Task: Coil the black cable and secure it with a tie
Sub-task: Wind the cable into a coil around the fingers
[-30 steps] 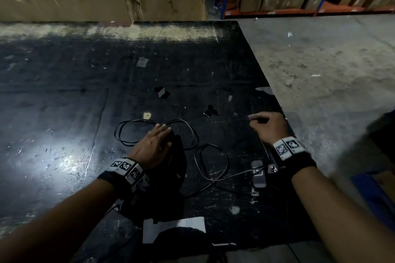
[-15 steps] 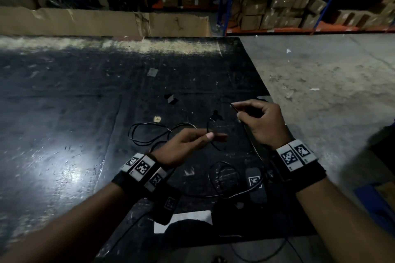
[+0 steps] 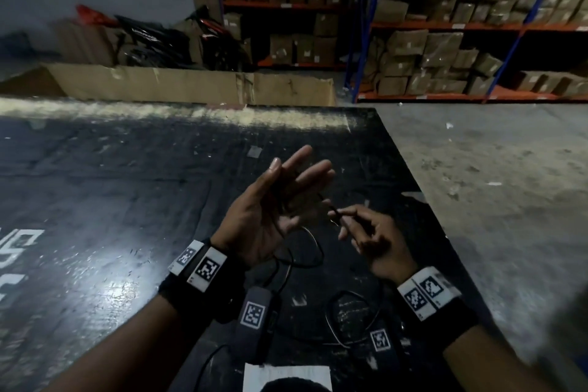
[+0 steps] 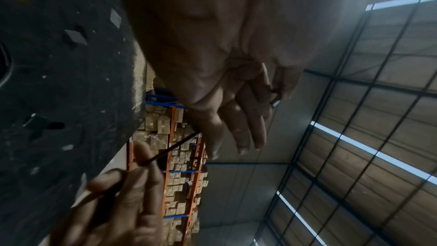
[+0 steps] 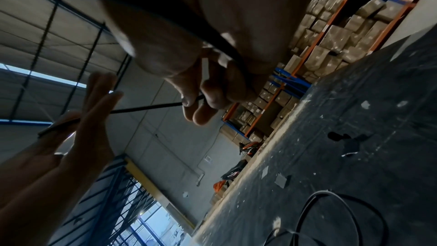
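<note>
Cable (image 3: 313,248): thin, black, loosely looped.

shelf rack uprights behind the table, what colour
Blue uprights with orange crossbeams, clearest in the head view.

Both hands are up off the desk (image 3: 133,188), so there's open air under and around them. The black cable (image 3: 313,248) is the main snag: it's strung tight between the left hand (image 3: 270,210) and right hand (image 3: 372,235), and loose loops lie on the desk right below the wrists. Far side of the desk is bare apart from small scraps. A cardboard box (image 3: 191,86) walls off the back edge.
</note>
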The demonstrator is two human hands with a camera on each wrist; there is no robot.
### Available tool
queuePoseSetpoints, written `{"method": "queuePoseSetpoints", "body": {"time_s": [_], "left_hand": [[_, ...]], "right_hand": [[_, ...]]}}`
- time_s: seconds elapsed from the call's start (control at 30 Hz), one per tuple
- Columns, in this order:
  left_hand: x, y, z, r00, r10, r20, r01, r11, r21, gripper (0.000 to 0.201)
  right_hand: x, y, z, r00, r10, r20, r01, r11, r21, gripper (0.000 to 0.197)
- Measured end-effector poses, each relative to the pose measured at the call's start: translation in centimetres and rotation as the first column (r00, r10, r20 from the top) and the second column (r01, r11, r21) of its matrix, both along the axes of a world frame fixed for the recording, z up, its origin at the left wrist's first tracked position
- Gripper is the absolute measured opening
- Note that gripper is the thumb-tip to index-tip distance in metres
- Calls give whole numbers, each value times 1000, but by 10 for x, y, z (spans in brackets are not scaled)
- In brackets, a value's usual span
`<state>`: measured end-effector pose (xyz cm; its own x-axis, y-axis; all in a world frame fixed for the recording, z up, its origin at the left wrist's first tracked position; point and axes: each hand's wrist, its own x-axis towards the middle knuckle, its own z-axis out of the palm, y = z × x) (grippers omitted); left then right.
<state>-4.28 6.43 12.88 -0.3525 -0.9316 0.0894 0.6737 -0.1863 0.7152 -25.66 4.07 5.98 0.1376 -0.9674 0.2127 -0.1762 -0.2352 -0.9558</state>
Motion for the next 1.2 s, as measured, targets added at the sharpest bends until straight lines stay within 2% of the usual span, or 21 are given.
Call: {"method": "queuePoseSetpoints", "body": {"time_s": [0.07, 0.17, 0.23, 0.27, 0.33, 0.43, 0.53, 0.67, 0.77, 0.87, 0.97, 1.03, 1.1, 1.2], "left_hand": [[7, -6, 7, 999, -5, -37, 4, 1000, -19, 48], [17, -15, 16, 1000, 21, -18, -22, 997, -71, 51], [24, -20, 26, 996, 82, -17, -83, 992, -98, 54], [29, -24, 31, 993, 116, -23, -118, 986, -120, 55], [42, -32, 44, 976, 214, -43, -218, 964, -154, 53], [63, -43, 65, 946, 324, -21, -322, 926, -195, 53], [79, -46, 74, 911, 379, 165, -327, 905, -273, 49], [87, -44, 63, 804, 369, 466, -203, 908, -368, 47], [86, -36, 49, 646, 324, 691, -47, 921, -387, 39], [79, -25, 38, 572, 193, 797, 137, 936, -324, 49], [69, -12, 32, 567, 82, 819, 275, 919, -282, 49], [62, -4, 28, 575, 0, 818, 374, 889, -263, 51], [54, 6, 29, 611, -89, 787, 456, 852, -258, 59], [44, 22, 37, 678, -183, 712, 499, 826, -263, 47]], "right_hand": [[6, 3, -2, 999, 37, 17, -37, 999, -5, 23], [15, 13, 3, 990, 111, 89, -115, 993, 39, 31], [17, 23, 8, 993, 103, 60, -109, 988, 109, 45], [17, 28, 9, 993, 114, 45, -119, 982, 145, 45], [19, 38, 11, 978, 197, 65, -206, 959, 192, 35], [16, 50, 17, 968, 250, 34, -252, 945, 209, 24], [12, 61, 37, 958, 286, -20, -282, 953, 114, 21], [5, 69, 80, 966, 230, -115, -237, 970, -56, 16], [0, 68, 121, 965, 156, -213, -206, 949, -239, 19], [-1, 58, 155, 937, 67, -342, -205, 900, -385, 17], [3, 42, 180, 922, -25, -388, -195, 834, -517, 16], [7, 27, 191, 931, -21, -365, -201, 803, -560, 13], [11, 12, 196, 934, 1, -358, -218, 794, -568, 14], [17, -13, 190, 958, 40, -284, -195, 818, -541, 15]]}}
